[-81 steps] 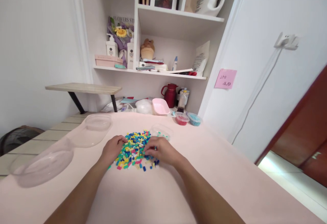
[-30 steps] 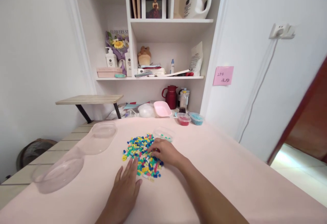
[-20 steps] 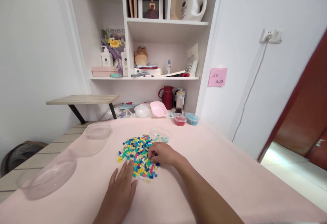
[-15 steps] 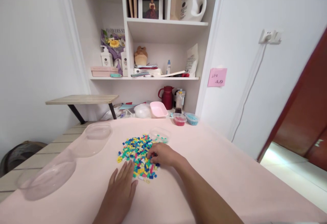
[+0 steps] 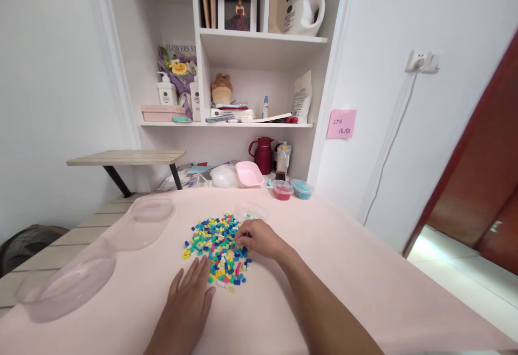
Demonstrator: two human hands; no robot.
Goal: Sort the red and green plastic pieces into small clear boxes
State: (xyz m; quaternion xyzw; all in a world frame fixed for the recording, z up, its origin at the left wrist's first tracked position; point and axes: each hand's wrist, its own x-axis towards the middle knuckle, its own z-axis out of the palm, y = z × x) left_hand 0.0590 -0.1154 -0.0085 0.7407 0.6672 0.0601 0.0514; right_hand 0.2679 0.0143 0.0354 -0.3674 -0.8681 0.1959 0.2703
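Observation:
A loose pile of small toy building bricks (image 5: 218,241) in yellow, blue, green, white and pink lies spread over the pink tablecloth. At the pile's near left edge, my left hand (image 5: 191,290) rests flat on the cloth, fingers stretched out and holding nothing. My right hand (image 5: 261,239) is over the pile's right side with thumb and fingertips pinched together. What it pinches, if anything, is too small to make out. Just behind it stands a clear plastic container (image 5: 253,210) with a few green bricks showing, partly hidden by the hand.
Two clear plastic containers (image 5: 67,285) (image 5: 151,209) sit on the left of the tablecloth (image 5: 343,279). At the back are a tub of red pieces (image 5: 282,190), a tub of blue pieces (image 5: 301,189), a pink tray (image 5: 250,175) and a dark red jug (image 5: 263,155).
My right hand has lifted and shifted slightly back from the bricks toward the clear container, its fingertips still together. My left hand stays flat by the pile. The view has shifted slightly.

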